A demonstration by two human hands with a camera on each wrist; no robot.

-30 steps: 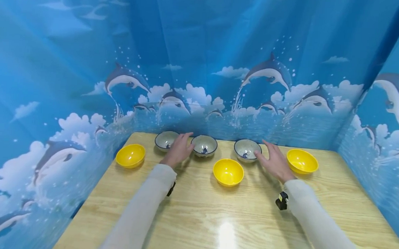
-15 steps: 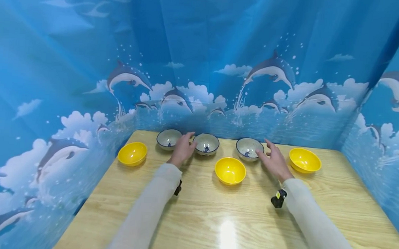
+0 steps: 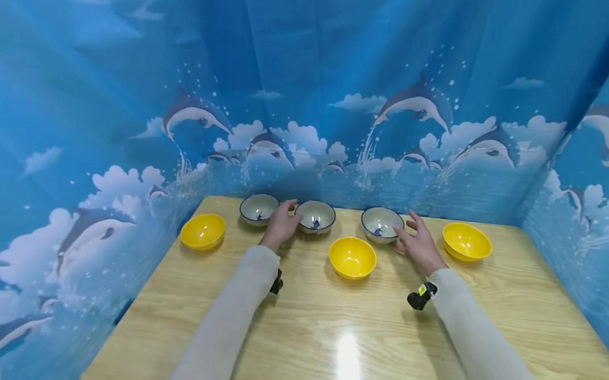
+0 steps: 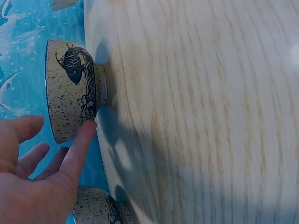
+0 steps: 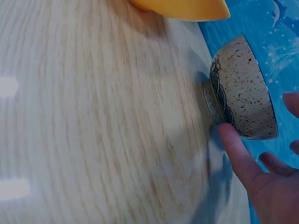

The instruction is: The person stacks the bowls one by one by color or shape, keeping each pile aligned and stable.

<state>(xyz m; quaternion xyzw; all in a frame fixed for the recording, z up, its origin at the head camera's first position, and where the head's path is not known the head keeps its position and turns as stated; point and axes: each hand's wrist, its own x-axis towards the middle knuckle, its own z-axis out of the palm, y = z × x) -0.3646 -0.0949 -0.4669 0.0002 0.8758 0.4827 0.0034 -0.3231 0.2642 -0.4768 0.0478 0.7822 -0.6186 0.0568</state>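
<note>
Three speckled bowls with dark blue rims stand along the table's back edge in the head view: left bowl (image 3: 259,208), middle bowl (image 3: 315,216), right bowl (image 3: 382,224). My left hand (image 3: 282,224) is between the left and middle ones, fingers loosely spread. In the left wrist view its thumb tip reaches the lower wall of the fish-patterned middle bowl (image 4: 70,93). My right hand (image 3: 419,245) is at the right bowl's right side. The right wrist view shows its thumb tip at that bowl's foot, while the other fingers spread beyond the rim. Neither hand grips anything.
Yellow bowls stand at the left (image 3: 202,232), in front of the gap between middle and right speckled bowls (image 3: 352,258), and at the far right (image 3: 467,242). A blue dolphin-print curtain (image 3: 309,98) hangs behind the wooden table (image 3: 297,327).
My right thumb has dropped from over the right bowl's rim to its lower side. The left hand has shifted slightly right, toward the middle bowl. The bowls hold their places; the head view shifts slightly.
</note>
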